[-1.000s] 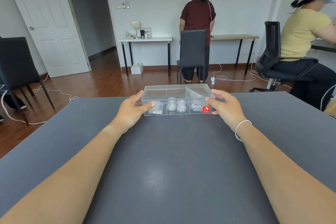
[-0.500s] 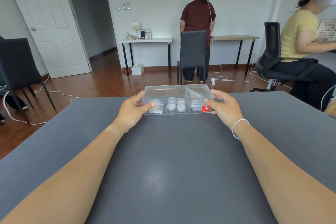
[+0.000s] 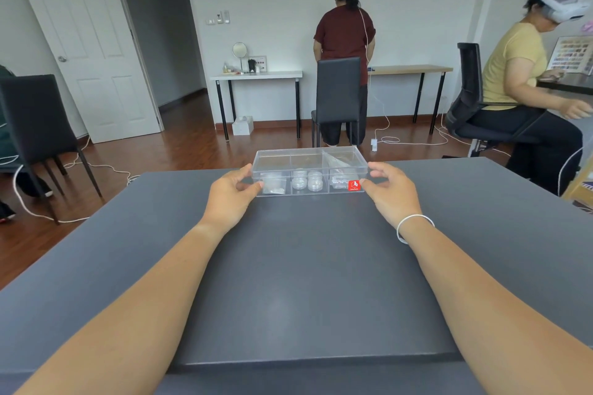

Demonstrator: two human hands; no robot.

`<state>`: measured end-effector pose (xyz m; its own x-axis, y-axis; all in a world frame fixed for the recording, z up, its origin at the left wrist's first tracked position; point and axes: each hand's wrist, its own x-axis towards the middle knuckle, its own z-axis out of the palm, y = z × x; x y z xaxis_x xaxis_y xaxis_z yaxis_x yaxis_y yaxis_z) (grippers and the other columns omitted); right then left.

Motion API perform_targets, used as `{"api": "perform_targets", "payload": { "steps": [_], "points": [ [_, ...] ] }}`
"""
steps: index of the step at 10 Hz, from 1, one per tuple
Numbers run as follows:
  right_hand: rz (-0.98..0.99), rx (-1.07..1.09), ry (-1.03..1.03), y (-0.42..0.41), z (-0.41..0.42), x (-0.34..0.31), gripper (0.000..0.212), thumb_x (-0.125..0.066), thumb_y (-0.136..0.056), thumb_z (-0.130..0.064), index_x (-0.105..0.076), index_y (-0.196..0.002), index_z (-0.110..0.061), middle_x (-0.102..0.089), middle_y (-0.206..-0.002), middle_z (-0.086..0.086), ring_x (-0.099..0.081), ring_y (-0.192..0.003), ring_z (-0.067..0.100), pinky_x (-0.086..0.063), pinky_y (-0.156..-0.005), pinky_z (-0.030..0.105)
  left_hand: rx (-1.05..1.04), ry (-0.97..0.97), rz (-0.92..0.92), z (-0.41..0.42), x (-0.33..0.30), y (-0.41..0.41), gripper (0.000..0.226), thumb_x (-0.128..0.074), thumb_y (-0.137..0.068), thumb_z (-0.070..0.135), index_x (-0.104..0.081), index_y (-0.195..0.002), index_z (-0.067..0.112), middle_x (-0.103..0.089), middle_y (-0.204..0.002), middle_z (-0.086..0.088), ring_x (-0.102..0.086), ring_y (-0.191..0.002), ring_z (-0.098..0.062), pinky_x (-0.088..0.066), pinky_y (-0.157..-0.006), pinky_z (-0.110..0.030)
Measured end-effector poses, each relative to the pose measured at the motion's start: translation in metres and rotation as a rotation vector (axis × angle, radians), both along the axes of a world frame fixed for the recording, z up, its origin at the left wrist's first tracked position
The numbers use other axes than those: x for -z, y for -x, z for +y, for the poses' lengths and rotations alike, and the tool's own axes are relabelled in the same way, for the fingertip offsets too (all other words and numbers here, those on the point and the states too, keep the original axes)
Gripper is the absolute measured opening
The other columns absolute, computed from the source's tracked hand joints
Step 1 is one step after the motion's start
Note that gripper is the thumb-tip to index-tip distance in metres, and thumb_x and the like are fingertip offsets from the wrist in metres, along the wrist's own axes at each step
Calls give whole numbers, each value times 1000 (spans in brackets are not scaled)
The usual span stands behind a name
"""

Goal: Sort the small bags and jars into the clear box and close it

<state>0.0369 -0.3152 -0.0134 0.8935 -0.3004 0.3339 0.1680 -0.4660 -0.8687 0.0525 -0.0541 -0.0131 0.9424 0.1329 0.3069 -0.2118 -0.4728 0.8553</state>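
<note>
The clear box (image 3: 309,158) lies with its lid down near the far edge of the dark grey table (image 3: 298,282). Through the plastic I see small bags (image 3: 272,185) in the left compartment, round jars (image 3: 307,182) in the middle one, and more small bags (image 3: 337,182) on the right beside a red sticker (image 3: 354,185). My left hand (image 3: 231,199) grips the box's left end, thumb on the front corner. My right hand (image 3: 390,194) curls around the right end, thumb at the front corner by the sticker.
Beyond the table a black chair (image 3: 337,90) stands in front of a person facing the wall. Another person (image 3: 513,74) sits at a desk on the right. A black chair (image 3: 35,119) and white cables (image 3: 96,167) are on the floor at left.
Both hands stay at the ends of the box, which rests in the same spot. The seated person at right has shifted their head and arm.
</note>
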Motion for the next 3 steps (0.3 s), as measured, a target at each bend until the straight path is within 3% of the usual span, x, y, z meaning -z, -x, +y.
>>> {"api": "perform_targets", "payload": {
  "steps": [1, 3],
  "points": [
    [-1, -9, 57, 8, 0, 2, 35, -62, -83, -22, -56, -118, -22, -59, -117, 0, -54, -85, 14, -43, -78, 26, -8, -44, -13, 0, 2, 6, 50, -62, -85, 28, -48, -132, 16, -60, -124, -4, -59, -91, -16, -44, -93, -27],
    [16, -77, 190, 23, 2, 5, 27, -59, -85, -25, -61, -112, -23, -57, -119, 1, -51, -89, 13, -40, -81, 25, -39, -140, -56, -1, 3, 20, 46, -59, -86, 27, -51, -130, 14, -58, -128, 1, -52, -95, -8, -34, -89, -18]
  ]
}}
